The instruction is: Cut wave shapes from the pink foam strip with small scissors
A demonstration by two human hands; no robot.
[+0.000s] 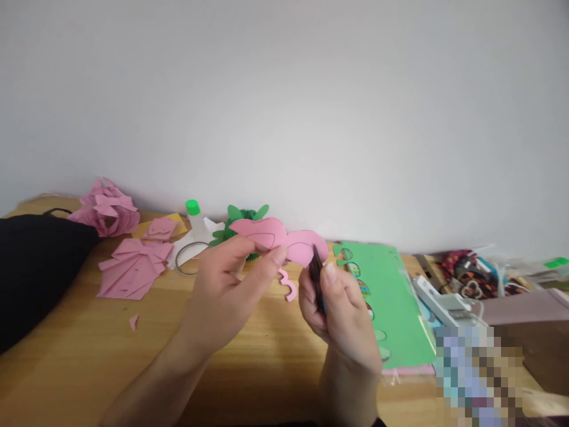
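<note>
My left hand (231,290) pinches a pink paper cutout (267,228) between thumb and fingers. The cutout has two rounded lobes with a narrow middle, and dark curved lines are drawn on it. My right hand (340,308) is closed around a pair of dark scissors (316,270), whose blades point up and lie against the cutout's right lobe. Whether the blades are cutting into the paper I cannot tell. Below the cutout, a small curved pink paper scrap (290,290) rests on the wooden table (249,367).
Folded pink paper pieces (133,273) lie at the left, near a dark bag (35,267). A green-capped bottle (193,213) and green paper craft (249,214) stand behind my hands. Green sheets (400,314), a white power strip (438,302) and a brown box (533,332) occupy the right.
</note>
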